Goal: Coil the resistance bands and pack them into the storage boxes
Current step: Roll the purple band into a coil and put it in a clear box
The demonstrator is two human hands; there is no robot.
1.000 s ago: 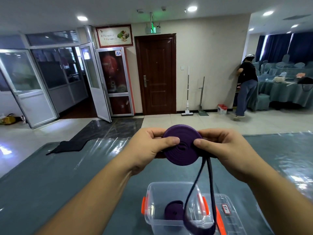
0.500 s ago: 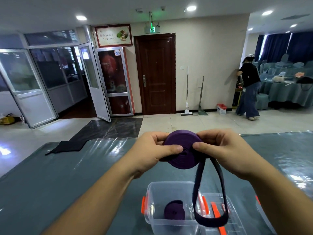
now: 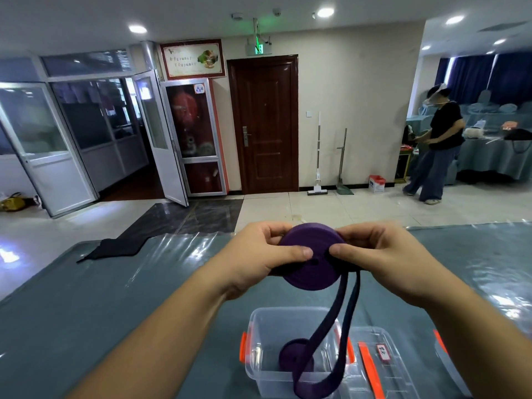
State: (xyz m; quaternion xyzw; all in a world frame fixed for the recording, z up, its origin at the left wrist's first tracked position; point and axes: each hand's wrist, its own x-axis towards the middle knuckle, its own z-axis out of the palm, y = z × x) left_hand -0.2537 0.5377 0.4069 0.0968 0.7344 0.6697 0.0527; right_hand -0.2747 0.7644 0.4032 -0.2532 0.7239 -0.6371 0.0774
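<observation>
Both hands are gripping the purple band coil (image 3: 309, 257) above the clear box (image 3: 260, 335): left hand (image 3: 259, 254) and right hand (image 3: 380, 254) fingers pinching it, its loose loop (image 3: 325, 367) dangling into the box beside another coil (image 3: 293, 355).

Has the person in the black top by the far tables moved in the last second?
Yes. The person in the black top has turned and stepped right, away from the wall corner they were leaning against.
</observation>
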